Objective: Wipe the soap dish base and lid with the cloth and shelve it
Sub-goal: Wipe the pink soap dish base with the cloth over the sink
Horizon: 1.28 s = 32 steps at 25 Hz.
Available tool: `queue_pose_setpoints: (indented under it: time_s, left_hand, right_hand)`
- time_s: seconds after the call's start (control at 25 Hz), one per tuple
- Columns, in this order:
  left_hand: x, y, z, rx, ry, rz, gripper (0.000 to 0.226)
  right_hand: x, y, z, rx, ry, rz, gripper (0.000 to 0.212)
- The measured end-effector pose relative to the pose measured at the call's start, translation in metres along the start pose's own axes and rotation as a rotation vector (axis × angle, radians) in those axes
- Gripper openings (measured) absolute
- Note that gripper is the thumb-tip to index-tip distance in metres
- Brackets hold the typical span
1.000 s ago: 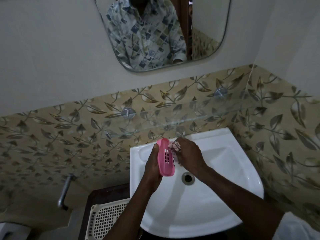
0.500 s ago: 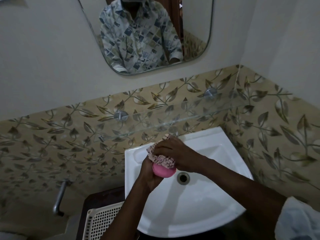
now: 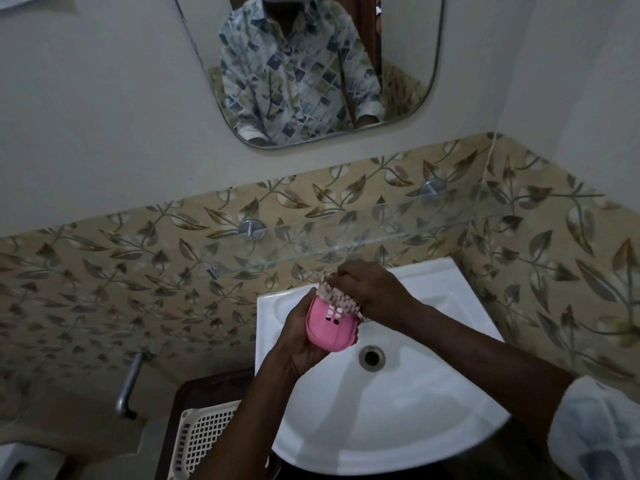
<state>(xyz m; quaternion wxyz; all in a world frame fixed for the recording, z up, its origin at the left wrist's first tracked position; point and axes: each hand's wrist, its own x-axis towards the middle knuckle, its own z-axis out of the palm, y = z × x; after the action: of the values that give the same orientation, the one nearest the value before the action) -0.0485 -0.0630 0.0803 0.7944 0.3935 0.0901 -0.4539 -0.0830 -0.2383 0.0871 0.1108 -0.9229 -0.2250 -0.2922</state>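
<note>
Both hands meet over the sink (image 3: 398, 417). The left hand (image 3: 298, 337) is palm up, forearm angled in from below, fingers curled round the pink dish (image 3: 329, 332), which lies cupped between thumb and fingertips with its slotted face showing. The right hand (image 3: 375, 292) is angled in from the right with the wrist bent down, fingers curled over the patterned cloth (image 3: 341, 301) — it is bunched beneath them and pressed on the dish's far end. A glass shelf (image 3: 381, 232) sits just beyond the right knuckles.
</note>
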Motion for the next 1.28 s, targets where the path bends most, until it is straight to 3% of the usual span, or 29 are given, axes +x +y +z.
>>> queue_pose_setpoints:
  time_s: [0.12, 0.2, 0.28, 0.36, 0.44, 0.64, 0.76, 0.84, 0.88, 0.96, 1.0, 1.08, 1.16, 1.28]
  left_hand:
    - [0.019, -0.009, -0.001, 0.119, 0.187, 0.244, 0.056]
    - [0.028, -0.021, -0.004, 0.291, 0.313, 0.379, 0.06]
    - [0.035, -0.034, -0.012, 0.476, 0.307, 0.542, 0.064]
    - [0.041, -0.041, -0.024, 0.615, 0.215, 0.676, 0.06]
    - [0.042, -0.044, -0.033, 0.658, 0.153, 0.725, 0.062]
    - [0.044, -0.048, -0.033, 0.663, 0.016, 0.706, 0.067]
    - [0.047, -0.043, -0.035, 0.609, 0.071, 0.658, 0.074]
    - [0.043, -0.027, -0.035, 0.327, 0.189, 0.345, 0.076]
    - [0.041, -0.018, -0.036, 0.178, 0.187, 0.165, 0.071]
    - [0.036, 0.003, -0.04, 0.023, 0.108, -0.071, 0.057]
    - [0.033, 0.011, -0.042, 0.032, 0.081, -0.123, 0.05]
    - [0.031, 0.016, -0.039, 0.096, 0.032, -0.208, 0.044]
    - [0.029, 0.012, -0.036, 0.176, -0.004, -0.294, 0.044]
    - [0.026, 0.014, -0.039, 0.27, -0.007, -0.337, 0.048]
  right_hand:
    - [-0.002, -0.023, 0.015, 0.072, -0.279, 0.537, 0.033]
    - [-0.003, -0.037, 0.021, 0.241, -0.42, 0.754, 0.018]
    - [-0.003, -0.043, 0.019, 0.518, -0.48, 0.944, 0.023]
    - [-0.005, -0.043, 0.012, 0.801, -0.455, 1.125, 0.026]
    - [-0.001, -0.038, 0.001, 0.934, -0.44, 1.196, 0.024]
    - [0.023, -0.005, -0.01, 1.468, 0.007, 1.486, 0.01]
    - [0.015, -0.004, 0.001, 1.605, 0.064, 1.617, 0.012]
    - [-0.001, -0.003, 0.007, 1.346, 0.069, 1.447, 0.013]
    - [-0.01, 0.003, 0.01, 1.072, 0.084, 1.201, 0.018]
    - [-0.024, 0.013, 0.011, 0.526, 0.058, 0.448, 0.033]
    - [-0.029, 0.013, 0.015, 0.36, 0.02, 0.107, 0.037]
    - [-0.039, 0.004, 0.023, 0.183, -0.051, -0.298, 0.032]
    - [-0.044, -0.002, 0.032, 0.129, -0.071, -0.433, 0.03]
    - [-0.037, -0.006, 0.041, 0.102, -0.064, -0.461, 0.033]
